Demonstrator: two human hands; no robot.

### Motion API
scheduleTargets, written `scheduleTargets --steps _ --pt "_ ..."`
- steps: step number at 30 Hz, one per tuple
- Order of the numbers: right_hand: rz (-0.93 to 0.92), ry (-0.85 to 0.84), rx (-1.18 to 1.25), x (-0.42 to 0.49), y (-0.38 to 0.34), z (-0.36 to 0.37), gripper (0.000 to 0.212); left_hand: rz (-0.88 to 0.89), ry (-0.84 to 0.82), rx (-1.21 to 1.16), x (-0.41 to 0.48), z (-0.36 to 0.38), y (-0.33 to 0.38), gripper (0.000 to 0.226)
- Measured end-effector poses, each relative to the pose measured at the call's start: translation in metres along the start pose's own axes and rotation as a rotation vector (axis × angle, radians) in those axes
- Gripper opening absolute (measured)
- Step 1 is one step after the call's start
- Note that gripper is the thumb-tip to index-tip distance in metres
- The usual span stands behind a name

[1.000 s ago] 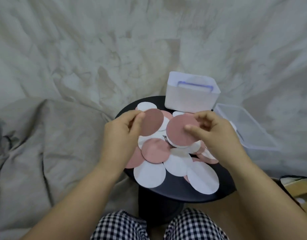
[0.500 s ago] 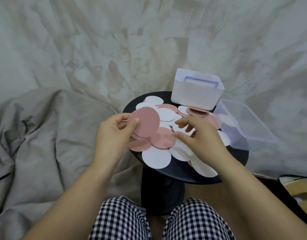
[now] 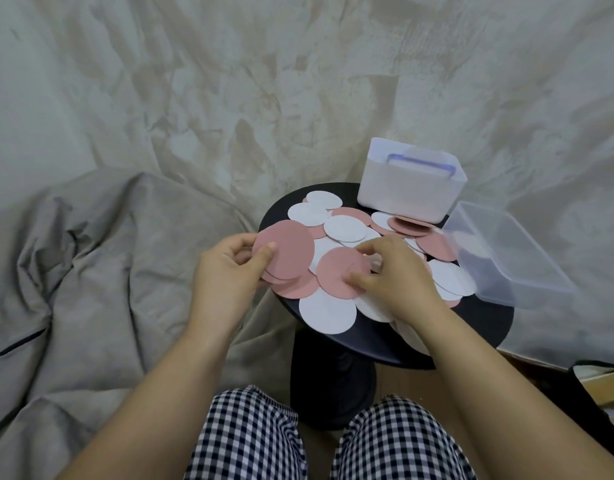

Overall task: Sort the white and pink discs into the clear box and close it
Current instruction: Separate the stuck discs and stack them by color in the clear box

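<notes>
Gathering the pinks looks like the step in hand. Your left hand (image 3: 226, 271) grips a small stack of pink discs (image 3: 283, 251) between thumb and fingers, held at the near-left edge of the round black tabletop (image 3: 478, 320). Your right hand (image 3: 392, 275) is just beside it, not touching, and pinches the rim of one more pink disc (image 3: 343, 271) that lies on the pile.

Peel that disc up by its edge rather than sliding it. White discs (image 3: 326, 311) lie overlapped under and around it, and a drag would likely carry one along or push it off the near rim. Lay it squarely on the stack and let your left thumb clamp it before you let go.

More pinks (image 3: 437, 247) wait on the far side, one tucked under the front of the white tub (image 3: 411, 188). The clear box (image 3: 506, 251) sits at the right edge, partly overhanging, so steady it when you load it. I cannot make out its lid.
</notes>
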State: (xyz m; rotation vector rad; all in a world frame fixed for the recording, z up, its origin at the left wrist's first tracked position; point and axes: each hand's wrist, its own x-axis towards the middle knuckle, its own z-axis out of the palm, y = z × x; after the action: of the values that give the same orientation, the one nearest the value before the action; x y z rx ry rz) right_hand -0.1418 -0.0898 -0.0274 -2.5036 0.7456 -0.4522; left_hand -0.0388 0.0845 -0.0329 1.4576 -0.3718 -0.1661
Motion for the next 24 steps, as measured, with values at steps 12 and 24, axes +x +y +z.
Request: scheduleTargets --steps 12,24 --pt "0.041 0.055 0.769 -0.038 -0.012 -0.030 0.011 -0.088 -0.313 -0.188 -0.029 0.030 0.012 0.010" --pt "-0.221 0.051 -0.072 -0.095 0.061 -0.044 0.042 0.045 -0.299 0.037 -0.038 0.040 -0.001 0.019"
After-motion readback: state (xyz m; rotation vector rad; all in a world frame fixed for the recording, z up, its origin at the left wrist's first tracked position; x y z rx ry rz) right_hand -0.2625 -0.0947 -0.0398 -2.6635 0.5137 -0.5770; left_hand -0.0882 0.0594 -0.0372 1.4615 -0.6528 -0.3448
